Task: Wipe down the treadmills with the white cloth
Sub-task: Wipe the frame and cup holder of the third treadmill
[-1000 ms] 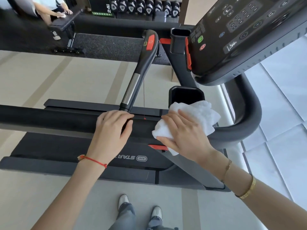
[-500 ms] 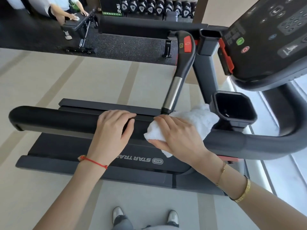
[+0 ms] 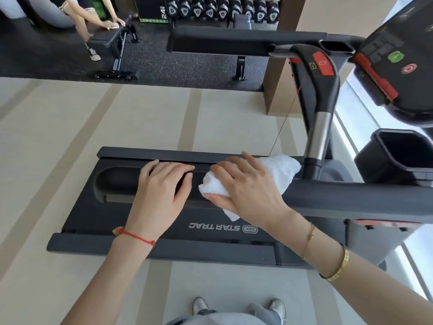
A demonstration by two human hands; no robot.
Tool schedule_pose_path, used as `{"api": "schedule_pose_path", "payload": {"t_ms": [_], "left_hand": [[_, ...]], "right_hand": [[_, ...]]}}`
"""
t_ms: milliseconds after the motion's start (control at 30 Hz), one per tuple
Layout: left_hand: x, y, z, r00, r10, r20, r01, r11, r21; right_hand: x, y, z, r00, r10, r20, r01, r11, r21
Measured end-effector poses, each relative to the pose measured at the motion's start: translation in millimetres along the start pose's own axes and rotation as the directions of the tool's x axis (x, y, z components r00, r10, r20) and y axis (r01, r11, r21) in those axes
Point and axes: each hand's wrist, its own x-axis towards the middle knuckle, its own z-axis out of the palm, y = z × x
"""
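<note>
We lean over the near side rail [image 3: 351, 198] of a Star Trac treadmill [image 3: 164, 224], both hands resting on its black padded top. Our right hand [image 3: 248, 186] lies spread, fingers nearly straight, pressing the bunched white cloth [image 3: 278, 171] against the rail; the thumb tucks under the cloth's near fold, and a loose corner hangs below the palm over the deck. The cloth's far end sits just beside the foot of the chrome-and-black upright handle [image 3: 321, 127]. Our left hand [image 3: 161, 191] is curled loosely over the rail close to its rounded free end, fingers draped across the top and holding nothing else; a red string bracelet [image 3: 138, 236] circles that wrist, gold bangles [image 3: 337, 266] the other.

Compared with half a second ago, the cloth hand has slid a little toward the rail's free end, closing on the left hand, which has kept its place. Our view has swung as well: the console [image 3: 398, 59] with its green and red buttons now sits at the frame's right edge, and the cup holder [image 3: 398, 156] has shifted right. Beyond the deck, another person [image 3: 89, 17] sits by a bench [image 3: 105, 42] near a dumbbell rack [image 3: 222, 9].
</note>
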Motion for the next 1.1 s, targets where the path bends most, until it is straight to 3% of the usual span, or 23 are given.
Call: {"api": "schedule_pose_path", "payload": {"t_ms": [133,300,567,767,1100], "left_hand": [[-8.6,-30.3,-15.3,0.999,-0.03,-0.029,0.029,1.0,-0.007],[-14.9,-49.7,-23.7,1.0,-0.004,-0.016,0.004,1.0,-0.002],[-12.9,-60.5,-25.3,0.998,-0.025,-0.052,0.025,1.0,0.001],[-13.1,-67.2,-28.7,0.996,-0.067,-0.067,0.069,0.997,0.024],[-24.5,-79.9,-35.1,0.947,-0.27,-0.172,0.273,0.962,-0.008]], "right_hand": [[29.4,-35.5,2.1,0.999,-0.014,0.049,0.012,0.998,0.057],[37.0,-38.3,-6.3,0.977,-0.036,0.21,0.002,0.987,0.163],[27.7,-17.5,-15.1,0.928,0.175,0.328,-0.214,0.973,0.089],[51.8,-35.2,-1.2,0.944,0.039,0.327,-0.092,0.985,0.149],[94.4,-59.9,15.6,0.912,-0.204,0.357,0.05,0.917,0.396]]}}
